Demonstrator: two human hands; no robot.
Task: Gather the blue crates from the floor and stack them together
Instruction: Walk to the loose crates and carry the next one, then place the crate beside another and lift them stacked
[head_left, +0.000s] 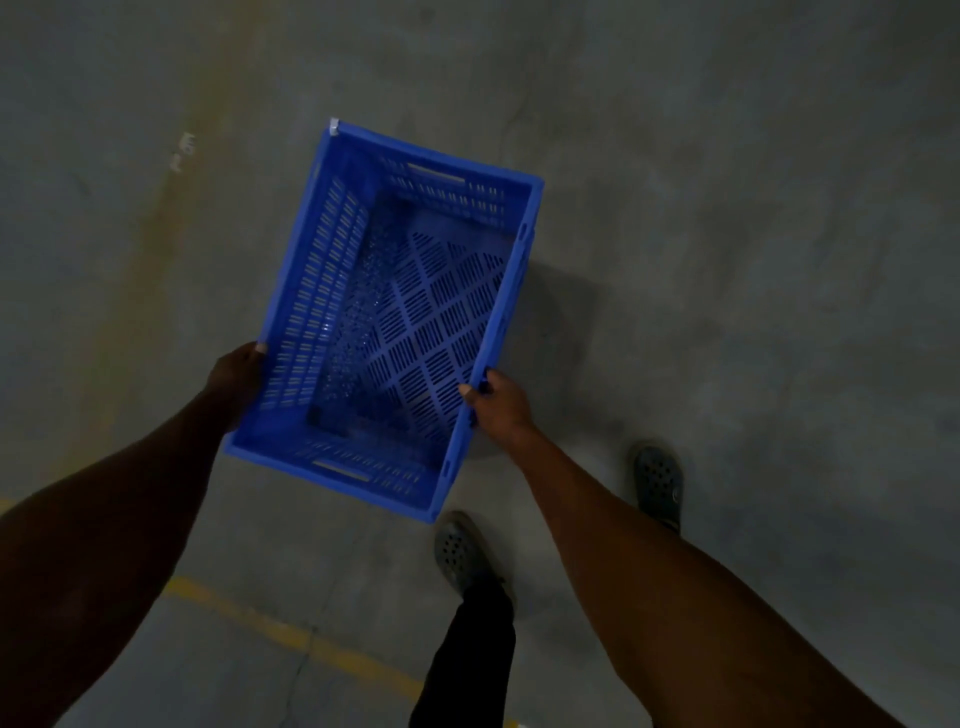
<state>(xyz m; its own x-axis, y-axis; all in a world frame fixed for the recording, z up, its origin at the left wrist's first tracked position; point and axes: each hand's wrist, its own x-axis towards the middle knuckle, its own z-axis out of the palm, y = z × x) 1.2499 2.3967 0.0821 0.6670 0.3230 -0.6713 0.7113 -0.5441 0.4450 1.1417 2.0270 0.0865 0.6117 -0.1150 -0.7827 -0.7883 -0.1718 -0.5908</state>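
Concrete floor, yellow line near the feet. One empty blue crate carried above it, tilted. Left hand and right hand each clamped on a long rim. No stack or other crates visible; stacking looks undone.

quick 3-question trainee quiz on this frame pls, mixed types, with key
1. True or false: both hands grip the crate.
2. Which part does the right hand hold? A) short end wall B) long side rim C) base
3. What lies inside the crate?

Key: 1. True; the left hand holds the opposite long side. 2. B. 3. Nothing; the slotted base shows bare.
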